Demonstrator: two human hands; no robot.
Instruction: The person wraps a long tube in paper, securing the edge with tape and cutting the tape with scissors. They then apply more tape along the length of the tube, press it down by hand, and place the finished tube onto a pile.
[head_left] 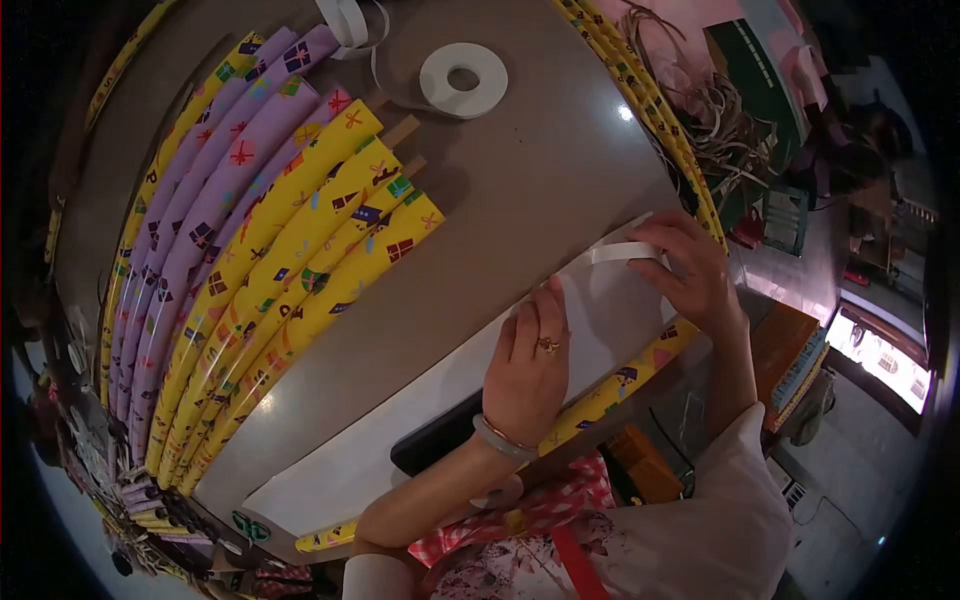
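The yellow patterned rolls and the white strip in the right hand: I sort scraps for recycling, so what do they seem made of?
Yellow patterned rolls: likely coated gift-wrap paper, possibly plastic film; glossy, with light streaks along the printed surface.

White strip in the right hand: thin paper or plastic tape, smooth and faintly shiny where it curves; the picture cannot settle which.

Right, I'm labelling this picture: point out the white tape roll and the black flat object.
White tape roll (pixel 492 84), head view: ring, beside the hole.
Black flat object (pixel 436 440), head view: upper face.
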